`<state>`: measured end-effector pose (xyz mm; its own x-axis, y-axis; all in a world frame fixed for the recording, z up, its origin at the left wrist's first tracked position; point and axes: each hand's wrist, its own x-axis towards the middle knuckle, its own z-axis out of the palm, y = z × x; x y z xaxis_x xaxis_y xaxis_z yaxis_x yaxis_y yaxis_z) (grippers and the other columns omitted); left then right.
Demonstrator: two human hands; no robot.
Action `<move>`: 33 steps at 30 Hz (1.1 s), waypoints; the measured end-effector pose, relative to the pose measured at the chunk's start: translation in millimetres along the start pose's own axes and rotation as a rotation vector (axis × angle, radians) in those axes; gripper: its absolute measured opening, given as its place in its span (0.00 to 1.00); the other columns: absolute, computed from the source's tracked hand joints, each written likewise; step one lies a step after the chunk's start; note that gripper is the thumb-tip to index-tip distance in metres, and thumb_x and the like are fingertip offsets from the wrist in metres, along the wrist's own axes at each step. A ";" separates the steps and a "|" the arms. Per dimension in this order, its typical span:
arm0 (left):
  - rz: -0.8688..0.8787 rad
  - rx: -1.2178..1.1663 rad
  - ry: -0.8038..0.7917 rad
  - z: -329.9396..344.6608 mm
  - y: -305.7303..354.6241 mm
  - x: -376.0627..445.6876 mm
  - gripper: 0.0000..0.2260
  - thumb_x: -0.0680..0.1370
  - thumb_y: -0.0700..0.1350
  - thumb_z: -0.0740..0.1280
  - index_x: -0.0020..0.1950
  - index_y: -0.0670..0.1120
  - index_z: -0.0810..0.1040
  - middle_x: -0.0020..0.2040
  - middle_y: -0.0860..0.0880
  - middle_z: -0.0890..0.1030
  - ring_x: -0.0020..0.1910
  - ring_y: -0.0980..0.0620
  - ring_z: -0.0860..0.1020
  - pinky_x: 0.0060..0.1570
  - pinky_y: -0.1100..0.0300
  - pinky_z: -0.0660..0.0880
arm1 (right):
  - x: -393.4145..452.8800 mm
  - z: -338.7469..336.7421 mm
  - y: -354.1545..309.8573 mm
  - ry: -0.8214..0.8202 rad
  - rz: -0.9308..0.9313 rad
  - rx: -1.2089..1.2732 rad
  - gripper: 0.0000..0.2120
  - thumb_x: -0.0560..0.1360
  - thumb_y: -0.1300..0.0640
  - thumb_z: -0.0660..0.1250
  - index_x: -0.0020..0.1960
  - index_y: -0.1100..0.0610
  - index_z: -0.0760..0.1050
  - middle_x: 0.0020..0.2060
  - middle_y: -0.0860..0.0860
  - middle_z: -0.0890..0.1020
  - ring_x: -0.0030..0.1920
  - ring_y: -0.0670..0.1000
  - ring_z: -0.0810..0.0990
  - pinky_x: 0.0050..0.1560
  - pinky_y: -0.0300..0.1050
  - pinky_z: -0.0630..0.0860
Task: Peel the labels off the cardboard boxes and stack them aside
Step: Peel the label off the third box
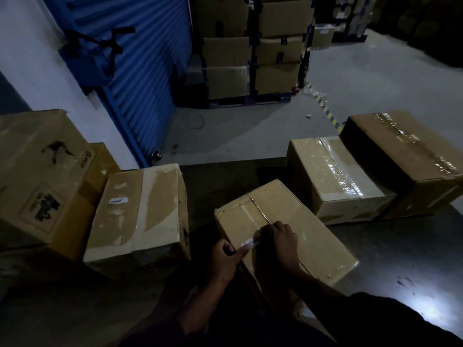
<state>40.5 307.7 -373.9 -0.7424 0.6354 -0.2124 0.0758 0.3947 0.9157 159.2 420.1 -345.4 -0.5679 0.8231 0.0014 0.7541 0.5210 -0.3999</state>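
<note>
Box being worked: a closed brown cardboard box (295, 221) lies slantwise on the dim floor just in front of the person, its top seam taped with clear tape and its near-left corner in shadow.
Label: a small pale strip (249, 242), glossy and catching the light, sits on the box top near its left edge, between the two hands; whether part of it is already lifted cannot be told.
Left hand (225, 259): curled at the box's left edge, thumb stretched out to the strip's left end.
Right hand (278, 237): fingers bent down over the strip's right end, pinching at it.
Left neighbour: a box (140, 216) with a tiny white-and-blue sticker (117, 201) on top, touching a larger printed box (42, 176).
Right neighbours: two boxes side by side, one (335, 181) with wide shiny tape, one (411, 161) larger behind it.
Background: a blue roller shutter (140, 71) and stacked cartons (253, 48) on racks.
</note>
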 end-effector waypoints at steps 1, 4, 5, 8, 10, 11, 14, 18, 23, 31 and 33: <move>-0.002 -0.008 0.004 0.0 -0.6 0.2 0.20 0.68 0.53 0.79 0.33 0.49 0.68 0.29 0.54 0.70 0.29 0.55 0.68 0.32 0.59 0.64 | -0.5 -1.8 0.6 -0.024 -0.009 0.017 0.11 0.72 0.49 0.70 0.53 0.50 0.79 0.50 0.50 0.77 0.54 0.55 0.74 0.49 0.50 0.66; -0.015 -0.007 0.010 -0.7 -1.2 -0.2 0.20 0.67 0.55 0.79 0.34 0.48 0.69 0.30 0.53 0.72 0.30 0.54 0.69 0.33 0.59 0.65 | -3.0 -8.0 4.6 -0.026 -0.017 0.148 0.11 0.71 0.48 0.70 0.50 0.52 0.79 0.48 0.50 0.79 0.51 0.54 0.75 0.49 0.49 0.68; -0.014 -0.012 0.012 -0.3 -2.5 0.3 0.21 0.67 0.55 0.79 0.34 0.48 0.69 0.30 0.52 0.72 0.31 0.53 0.70 0.33 0.59 0.65 | -4.1 -9.2 6.6 -0.002 -0.021 0.192 0.13 0.70 0.46 0.69 0.50 0.52 0.79 0.46 0.50 0.80 0.49 0.54 0.77 0.48 0.48 0.70; -0.028 -0.028 0.016 0.9 -3.6 -0.8 0.20 0.67 0.55 0.79 0.35 0.48 0.69 0.31 0.52 0.72 0.31 0.54 0.69 0.34 0.59 0.65 | -6.6 -9.6 10.9 0.005 -0.088 0.224 0.16 0.69 0.44 0.69 0.54 0.49 0.81 0.48 0.49 0.81 0.49 0.52 0.77 0.49 0.47 0.70; -0.038 -0.044 0.020 1.7 -4.3 -1.4 0.21 0.66 0.55 0.80 0.35 0.48 0.69 0.31 0.52 0.73 0.31 0.54 0.70 0.34 0.59 0.66 | -9.4 -14.6 5.3 0.007 -0.096 0.227 0.10 0.71 0.48 0.71 0.52 0.46 0.82 0.46 0.48 0.81 0.47 0.51 0.77 0.49 0.46 0.69; -0.044 -0.050 0.021 1.8 -4.9 -1.6 0.21 0.66 0.55 0.80 0.35 0.48 0.69 0.32 0.52 0.73 0.31 0.53 0.70 0.34 0.58 0.67 | -10.6 -16.6 2.8 0.025 -0.084 0.233 0.08 0.70 0.48 0.71 0.49 0.45 0.82 0.44 0.48 0.80 0.46 0.51 0.76 0.47 0.47 0.69; -0.058 -0.040 0.013 -0.1 -3.4 -3.4 0.20 0.67 0.56 0.79 0.36 0.47 0.70 0.33 0.51 0.74 0.32 0.53 0.71 0.35 0.58 0.67 | -13.1 -19.5 -3.1 0.034 -0.059 0.207 0.06 0.69 0.49 0.69 0.44 0.46 0.82 0.42 0.47 0.79 0.44 0.51 0.74 0.46 0.47 0.69; -0.059 -0.026 -0.006 -2.8 -2.8 -4.4 0.21 0.66 0.60 0.78 0.36 0.48 0.71 0.33 0.51 0.76 0.33 0.52 0.73 0.35 0.58 0.68 | -10.4 -17.9 -1.6 0.009 -0.051 0.217 0.04 0.71 0.54 0.72 0.45 0.49 0.81 0.45 0.49 0.78 0.48 0.52 0.74 0.48 0.48 0.66; -0.059 -0.033 -0.003 -2.4 -2.9 -3.2 0.21 0.65 0.59 0.78 0.35 0.48 0.70 0.33 0.50 0.75 0.32 0.52 0.73 0.35 0.57 0.69 | -7.8 -12.2 5.2 -0.003 -0.055 0.236 0.10 0.70 0.44 0.68 0.50 0.45 0.80 0.48 0.46 0.79 0.50 0.49 0.74 0.50 0.47 0.70; -0.047 -0.011 0.007 -3.2 -0.7 -4.4 0.20 0.67 0.56 0.79 0.35 0.47 0.70 0.32 0.51 0.74 0.31 0.53 0.72 0.34 0.58 0.68 | -8.9 -13.2 -3.8 0.004 -0.033 0.180 0.04 0.70 0.48 0.73 0.45 0.44 0.81 0.44 0.45 0.76 0.48 0.50 0.73 0.47 0.46 0.65; -0.051 -0.012 0.001 -4.3 -0.2 -4.8 0.20 0.67 0.57 0.79 0.35 0.47 0.71 0.32 0.50 0.76 0.32 0.53 0.73 0.34 0.58 0.68 | -8.6 -12.5 -2.2 -0.019 -0.052 0.127 0.06 0.72 0.48 0.71 0.48 0.45 0.81 0.47 0.46 0.76 0.51 0.51 0.72 0.47 0.46 0.63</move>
<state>41.2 301.6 -371.6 -0.7461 0.6137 -0.2583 0.0302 0.4187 0.9076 166.5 414.8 -333.1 -0.6124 0.7905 0.0078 0.6765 0.5291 -0.5122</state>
